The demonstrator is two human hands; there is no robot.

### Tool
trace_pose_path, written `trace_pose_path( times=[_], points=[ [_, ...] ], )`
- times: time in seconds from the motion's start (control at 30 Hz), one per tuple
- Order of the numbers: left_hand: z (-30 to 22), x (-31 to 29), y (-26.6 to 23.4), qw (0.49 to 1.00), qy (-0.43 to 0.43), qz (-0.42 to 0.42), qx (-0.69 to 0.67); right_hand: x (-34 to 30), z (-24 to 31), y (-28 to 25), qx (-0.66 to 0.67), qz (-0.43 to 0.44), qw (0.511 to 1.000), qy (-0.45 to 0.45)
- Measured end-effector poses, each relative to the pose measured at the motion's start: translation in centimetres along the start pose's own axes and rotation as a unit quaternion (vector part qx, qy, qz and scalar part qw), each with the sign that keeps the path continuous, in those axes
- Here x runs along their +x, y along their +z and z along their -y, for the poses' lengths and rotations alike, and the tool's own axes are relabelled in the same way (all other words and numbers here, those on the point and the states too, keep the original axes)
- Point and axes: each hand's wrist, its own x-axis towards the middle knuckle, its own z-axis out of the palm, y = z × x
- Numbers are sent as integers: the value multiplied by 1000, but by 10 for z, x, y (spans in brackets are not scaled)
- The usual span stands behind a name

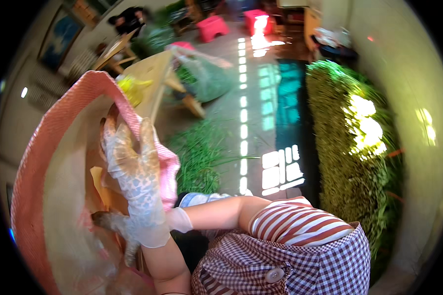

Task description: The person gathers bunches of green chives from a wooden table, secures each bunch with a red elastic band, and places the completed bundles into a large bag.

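Observation:
A large woven sack with a pink rim and a pale inside gapes open at the left. My left hand, in a whitish dirt-stained glove, reaches up along its near side. The sack's pink rim passes between its thumb and fingers, which look closed on it. Crossing beneath the left wrist is my right hand, also gloved, over the sack's mouth. Two of its stained digits spread apart; the rest is hidden. A yellow-tan strip shows beside it, its kind unclear.
Loose green grass lies on the floor. Beyond it stand a wooden bench, a yellow bag, a filled green net bag and pink stools. A long grassy stack lines the right wall. A person is at the back.

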Motion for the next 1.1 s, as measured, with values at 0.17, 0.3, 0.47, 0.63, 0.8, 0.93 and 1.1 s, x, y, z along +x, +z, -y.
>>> trace_pose_path(
  times=[0.17, 0.3, 0.47, 0.63, 0.8, 0.93, 1.1],
  points=[
    [-73, -21, 63, 942, 331, 57, 5, -46, 10, -55, -17, -164, 985, 51],
    [-131, -56, 73, 918, 181, 255, -243, -70, 15, -74, -13, -255, 964, 77],
    [-92, -50, 104, 839, 145, 186, -491, -62, 27, -95, -48, -327, 939, 94],
    [46, 20, 139, 907, -124, 225, -334, -46, 62, -128, -205, -324, 905, 187],
    [19, -40, 150, 979, 167, 81, 86, -71, 111, -127, -539, -465, 679, -181],
    [-9, -128, 147, 926, 270, 264, 12, -18, 92, -125, -667, -189, 711, -119],
    [-38, -120, 109, 627, 386, 677, 14, -29, 22, -162, -470, -167, 849, 173]
  ],
)
